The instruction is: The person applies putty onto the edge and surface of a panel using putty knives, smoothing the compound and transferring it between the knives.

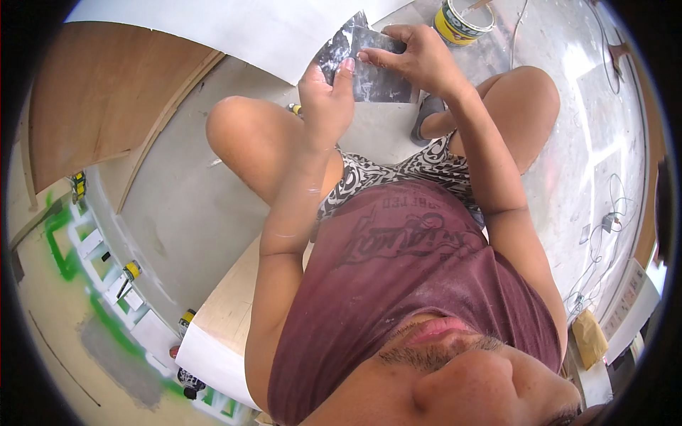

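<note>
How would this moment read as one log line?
left grip: holding dark smudged sheet material | right grip: holding same material | nearby: yellow-black can, white panel

Brown wooden panel (106, 92), green paint marks (65, 268), tan paper bag (589, 339)

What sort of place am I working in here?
Probably a workshop or a room under renovation: there's an open can with a yellow label, a large brown wooden panel, and green paint marks at the left.

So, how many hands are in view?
2: left hand at the left of the dark sheeting, right hand at its upper right. Parts of both are hidden.
</note>
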Demonstrator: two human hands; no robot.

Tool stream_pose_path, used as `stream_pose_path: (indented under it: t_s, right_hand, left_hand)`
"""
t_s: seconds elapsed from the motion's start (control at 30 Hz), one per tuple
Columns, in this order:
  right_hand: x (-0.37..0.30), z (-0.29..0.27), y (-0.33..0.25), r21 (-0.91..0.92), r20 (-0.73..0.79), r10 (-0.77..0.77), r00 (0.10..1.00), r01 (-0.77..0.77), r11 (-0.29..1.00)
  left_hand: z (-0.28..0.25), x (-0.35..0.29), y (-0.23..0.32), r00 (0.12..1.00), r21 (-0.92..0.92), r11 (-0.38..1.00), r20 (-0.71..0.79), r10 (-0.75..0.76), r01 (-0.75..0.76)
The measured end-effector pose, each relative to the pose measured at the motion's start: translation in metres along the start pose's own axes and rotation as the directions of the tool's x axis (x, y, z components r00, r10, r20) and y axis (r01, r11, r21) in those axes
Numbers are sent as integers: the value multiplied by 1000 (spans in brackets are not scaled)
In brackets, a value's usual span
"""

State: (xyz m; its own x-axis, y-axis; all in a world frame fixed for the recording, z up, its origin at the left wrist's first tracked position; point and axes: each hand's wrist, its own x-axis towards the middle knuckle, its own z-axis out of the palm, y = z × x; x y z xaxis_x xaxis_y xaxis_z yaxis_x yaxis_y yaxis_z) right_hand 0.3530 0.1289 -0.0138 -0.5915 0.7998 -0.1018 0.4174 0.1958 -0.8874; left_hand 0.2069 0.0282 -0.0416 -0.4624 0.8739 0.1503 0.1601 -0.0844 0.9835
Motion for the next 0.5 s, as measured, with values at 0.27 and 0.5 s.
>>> stream_pose_path:
  t_s: [0.27, 0.5]
  right_hand:
    - [-2, -8, -17, -69, 17, 65, 998, -63, 996]
    - [6, -13, -14, -131, 96, -135, 986, 147, 980]
  left_hand:
    - [5, -7, 0, 998, -102, 994, -62, 31, -38]
    - [-2, -12, 2, 999, -82, 996, 38, 32, -29]
